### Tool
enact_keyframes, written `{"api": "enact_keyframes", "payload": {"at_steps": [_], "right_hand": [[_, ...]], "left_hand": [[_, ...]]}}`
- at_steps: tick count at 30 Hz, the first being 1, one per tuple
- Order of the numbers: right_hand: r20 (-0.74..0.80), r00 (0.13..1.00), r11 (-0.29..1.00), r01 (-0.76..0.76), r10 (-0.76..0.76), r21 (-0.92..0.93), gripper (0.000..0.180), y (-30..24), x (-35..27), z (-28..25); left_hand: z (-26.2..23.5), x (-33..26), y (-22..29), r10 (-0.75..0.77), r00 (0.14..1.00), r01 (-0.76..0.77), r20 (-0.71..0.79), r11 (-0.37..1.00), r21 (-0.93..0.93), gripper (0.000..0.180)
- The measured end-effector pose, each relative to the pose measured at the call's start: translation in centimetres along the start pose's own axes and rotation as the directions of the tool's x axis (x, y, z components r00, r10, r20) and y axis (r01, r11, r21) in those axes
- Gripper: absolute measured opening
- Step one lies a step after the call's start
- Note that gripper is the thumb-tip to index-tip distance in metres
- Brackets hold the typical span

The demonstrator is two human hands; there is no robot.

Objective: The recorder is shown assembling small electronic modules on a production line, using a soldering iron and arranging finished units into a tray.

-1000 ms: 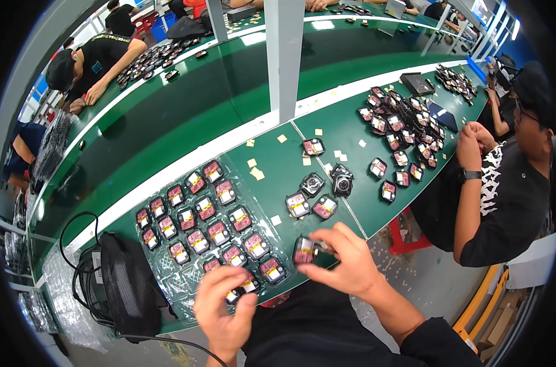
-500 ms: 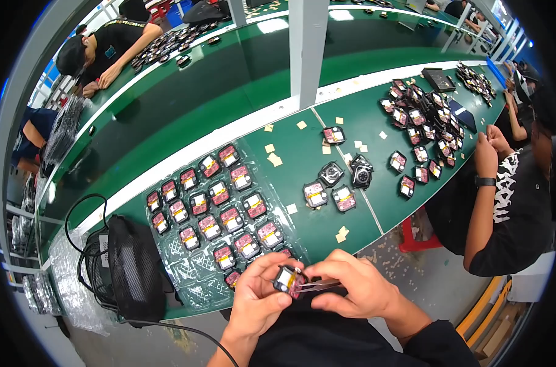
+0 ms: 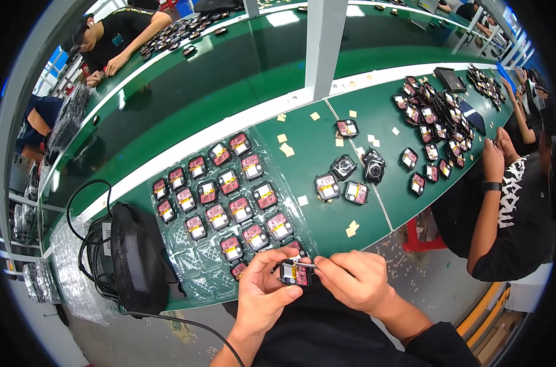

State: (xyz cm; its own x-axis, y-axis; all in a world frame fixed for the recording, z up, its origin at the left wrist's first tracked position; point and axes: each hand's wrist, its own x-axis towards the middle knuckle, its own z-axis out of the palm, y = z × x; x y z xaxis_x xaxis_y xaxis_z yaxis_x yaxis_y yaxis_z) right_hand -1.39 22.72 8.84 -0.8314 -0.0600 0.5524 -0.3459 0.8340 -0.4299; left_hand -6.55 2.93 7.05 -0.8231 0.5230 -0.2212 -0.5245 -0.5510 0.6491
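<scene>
A small black open watch case (image 3: 288,274) with a red board, white block and yellow strip inside sits between the thumb and fingers of my left hand (image 3: 261,295). In my right hand (image 3: 356,282), fingers closed in a pinch, are metal tweezers (image 3: 306,265), their tips at the upper part of that case. The exact contact of the tips is too small to make out. Just beyond my left hand lies a clear plastic tray (image 3: 195,287) with rows of similar watch cases (image 3: 242,209), a few partly hidden behind my fingers.
Loose watch cases (image 3: 327,187) and yellowish paper squares (image 3: 286,149) lie on the green bench (image 3: 302,235). A heap of cases (image 3: 440,116) is farther right, beside a co-worker (image 3: 498,208). Left of the tray stand a black mesh bag (image 3: 142,260) and cable. A grey post (image 3: 322,49) rises behind.
The tweezers have moved from the case's lower right side to its upper part, lying flatter. My right fingers have drawn closer together. The bench view has shifted slightly right.
</scene>
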Motion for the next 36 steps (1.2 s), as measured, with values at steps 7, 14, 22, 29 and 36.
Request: {"api": "enact_keyframes", "payload": {"at_steps": [7,14,22,29,36], "right_hand": [[0.038,0.986,0.954,-0.165,0.16,0.251,0.02,0.0,-0.3,0.4],[0.064,0.989,0.97,-0.145,0.135,0.196,0.02,-0.2,-0.2,0.2],[0.0,0.989,0.977,-0.145,0.147,0.157,0.017,-0.8,-0.4,1.0],[0.037,0.992,0.987,-0.126,0.123,0.096,0.023,-1.2,-0.3,0.7],[0.0,0.981,0.971,-0.194,0.196,0.139,0.016,-1.4,-0.7,1.0]], "left_hand": [[-0.1,-0.1,0.0,0.031,0.999,-0.031,0.011,0.999,0.027,0.055],[-0.2,-0.5,0.0,0.078,0.997,-0.079,0.02,0.992,0.094,0.055],[0.3,-1.0,-0.3,0.035,0.997,-0.033,-0.07,0.999,0.031,0.054],[0.7,-1.2,-0.6,0.077,0.992,-0.07,-0.102,0.995,0.076,0.053],[0.8,-1.2,-1.0,0.125,0.988,-0.116,-0.092,0.988,0.1,0.055]]}}
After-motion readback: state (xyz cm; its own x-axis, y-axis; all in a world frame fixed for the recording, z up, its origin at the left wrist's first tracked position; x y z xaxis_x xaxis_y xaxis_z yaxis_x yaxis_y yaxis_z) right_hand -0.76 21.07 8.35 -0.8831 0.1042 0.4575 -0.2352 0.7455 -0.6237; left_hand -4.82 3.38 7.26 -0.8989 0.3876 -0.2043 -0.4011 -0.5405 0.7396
